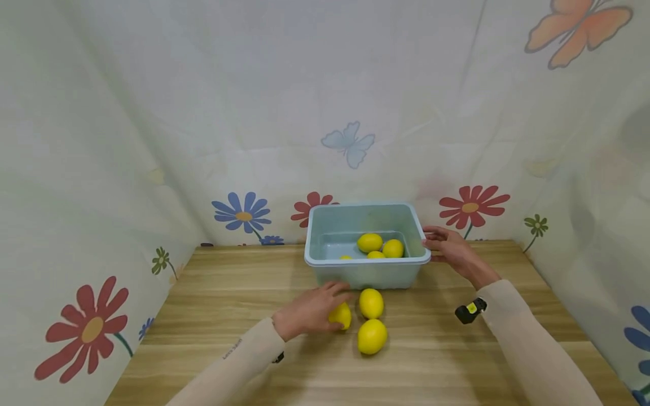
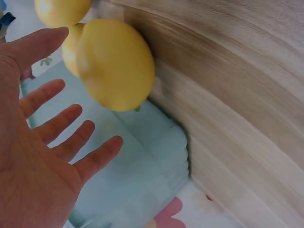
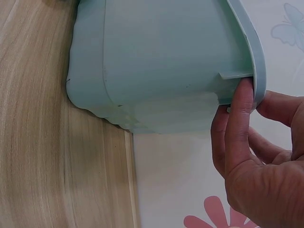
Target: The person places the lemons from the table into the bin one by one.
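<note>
A pale blue-green plastic bin (image 1: pixel 365 276) stands at the back of the table with several lemons inside, one of them a whole lemon (image 1: pixel 369 242). My right hand (image 1: pixel 453 252) pinches the bin's right rim, thumb on top and fingers under the lip in the right wrist view. In front of the bin, my left hand (image 1: pixel 312 311) reaches over a lemon (image 1: pixel 341 317) on the table. Its fingers are spread, and the left wrist view shows the nearest lemon (image 2: pixel 116 66) just beyond them. Two more lemons, a rear one (image 1: pixel 371 304) and a front one (image 1: pixel 372 336), lie beside it.
The wood-grain table (image 1: pixel 244 282) meets a white curtain (image 1: pixel 254 113) printed with flowers and butterflies at the back and sides. A black strap device (image 1: pixel 471 310) sits on the right wrist.
</note>
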Demonstrator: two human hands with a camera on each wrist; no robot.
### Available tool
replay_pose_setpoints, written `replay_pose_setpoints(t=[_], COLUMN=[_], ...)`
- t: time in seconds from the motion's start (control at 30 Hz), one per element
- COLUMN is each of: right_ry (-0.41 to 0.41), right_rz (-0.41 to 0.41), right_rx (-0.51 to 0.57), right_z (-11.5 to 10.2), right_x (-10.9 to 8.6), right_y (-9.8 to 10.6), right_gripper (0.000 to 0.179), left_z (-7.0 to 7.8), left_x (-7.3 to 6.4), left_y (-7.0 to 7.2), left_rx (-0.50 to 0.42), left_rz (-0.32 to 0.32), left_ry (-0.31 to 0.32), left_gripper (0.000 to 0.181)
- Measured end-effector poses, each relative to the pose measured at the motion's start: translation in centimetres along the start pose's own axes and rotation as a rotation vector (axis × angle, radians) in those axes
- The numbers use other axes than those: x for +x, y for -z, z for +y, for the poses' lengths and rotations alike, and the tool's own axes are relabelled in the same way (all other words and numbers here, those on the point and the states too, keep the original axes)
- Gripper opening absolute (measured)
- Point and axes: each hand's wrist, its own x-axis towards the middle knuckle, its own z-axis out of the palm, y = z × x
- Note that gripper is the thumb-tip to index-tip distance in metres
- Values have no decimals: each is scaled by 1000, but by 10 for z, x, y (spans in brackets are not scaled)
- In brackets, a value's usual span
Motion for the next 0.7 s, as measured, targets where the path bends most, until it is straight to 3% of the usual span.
replay_pose_setpoints(t=[0.23, 0.7], right_ry=[10, 22], right_rz=[0, 6], right_rx=[2, 3], right_z=[3, 4], right_x=[1, 1], right_y=[-2, -1], right_gripper=[61, 61], left_z=[-3, -4], left_x=[4, 8], left_y=[-11, -22], left_rx=[14, 38], left_rz=[3, -64], left_ry=[-8, -26], left_gripper=[66, 69])
